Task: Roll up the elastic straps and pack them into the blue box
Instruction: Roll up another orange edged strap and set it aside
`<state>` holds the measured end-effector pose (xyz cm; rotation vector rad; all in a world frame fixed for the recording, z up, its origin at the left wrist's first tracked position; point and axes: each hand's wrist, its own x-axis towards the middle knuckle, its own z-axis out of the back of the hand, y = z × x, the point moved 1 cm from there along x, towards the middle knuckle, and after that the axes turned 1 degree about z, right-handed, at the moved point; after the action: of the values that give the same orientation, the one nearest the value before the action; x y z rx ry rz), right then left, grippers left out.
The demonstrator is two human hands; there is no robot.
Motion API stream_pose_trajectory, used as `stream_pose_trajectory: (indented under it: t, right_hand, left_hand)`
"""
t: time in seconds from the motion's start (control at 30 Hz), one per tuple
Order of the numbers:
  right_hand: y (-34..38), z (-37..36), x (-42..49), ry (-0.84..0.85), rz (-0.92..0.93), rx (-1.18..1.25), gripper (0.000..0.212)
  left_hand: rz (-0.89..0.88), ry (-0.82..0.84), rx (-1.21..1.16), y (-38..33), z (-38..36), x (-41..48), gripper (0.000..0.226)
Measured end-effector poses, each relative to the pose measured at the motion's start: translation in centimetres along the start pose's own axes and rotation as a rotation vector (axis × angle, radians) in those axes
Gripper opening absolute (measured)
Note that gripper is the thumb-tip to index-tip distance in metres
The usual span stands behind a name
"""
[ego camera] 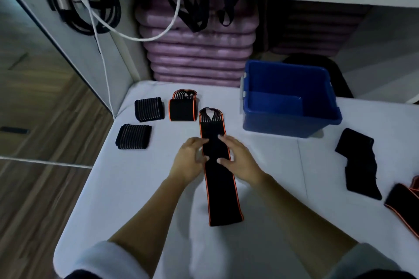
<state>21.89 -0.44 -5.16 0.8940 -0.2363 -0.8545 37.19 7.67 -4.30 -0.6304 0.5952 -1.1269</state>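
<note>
**Flattening one strap ahead of the roll**

The long orange-edged strap (221,188) lay flat on the white table (140,188), running from near to far, with its looped end pointing far. The left hand (190,161) and right hand (238,158) sat on its two long edges near the far end. Their fingers were loosely extended and pressing on the fabric, with no curl round it visible.

The blue box (292,124) stood far right, apparently holding no straps. Judgement: the task was early and no roll had been started on this strap.

To do the step well:
- Start from one end.
- Keep both edges aligned.
- Hold even tension so the coil stays tight.

Elsewhere on the table:
- Two striped straps (149,108) lay at the left.
- A folded orange-edged strap (183,108) lay at the far side.
- A black strap (358,163) lay at the right.
</note>
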Motion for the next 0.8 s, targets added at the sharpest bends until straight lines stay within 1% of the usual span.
stream_pose_trajectory:
  t: [0.07, 0.13, 0.2, 0.37, 0.53, 0.6, 0.67, 0.73, 0.8]
  right_hand:
    - [-1.2, -0.7, -1.9, 0.086, 0.023, -0.086, 0.063]
    - [-2.4, -1.1, -3.8, 0.16, 0.049, -0.153, 0.062]
    - [-3.5, -1.4, -5.6, 0.189, 0.086, -0.195, 0.063]
    - [-4.8, -1.6, -8.9, 0.177, 0.147, -0.273, 0.069]
    - [-4.7, -2.1, -10.7, 0.178, 0.142, -0.292, 0.068]
    - [-4.6, -2.2, -11.0, 0.169, 0.123, -0.27, 0.066]
    - [-4.5, -1.9, -11.1, 0.115, 0.096, -0.193, 0.06]
    - [-4.3, -1.2, -11.4, 0.041, 0.055, -0.106, 0.051]
    - [-4.1, 0.0, -11.7, -0.059, 0.031, -0.03, 0.041]
  left_hand:
    - [-0.011, 0.143, 0.065, 0.3, -1.1, -2.0, 0.055]
    - [-0.028, 0.24, 0.155, 0.8, -2.2, -3.7, 0.064]
    - [-0.071, 0.27, 0.269, 1.0, -2.9, -4.9, 0.074]
    - [-0.126, 0.343, 0.479, 1.8, -3.9, -7.0, 0.098]
    - [-0.141, 0.357, 0.549, 2.3, -4.2, -8.8, 0.101]
    - [-0.117, 0.362, 0.535, 1.9, -4.0, -9.0, 0.099]
    - [-0.092, 0.337, 0.485, 1.0, -3.8, -8.9, 0.091]
    - [-0.115, 0.25, 0.431, -0.4, -3.5, -8.5, 0.072]
    - [-0.172, 0.17, 0.337, -2.5, -3.7, -7.7, 0.047]
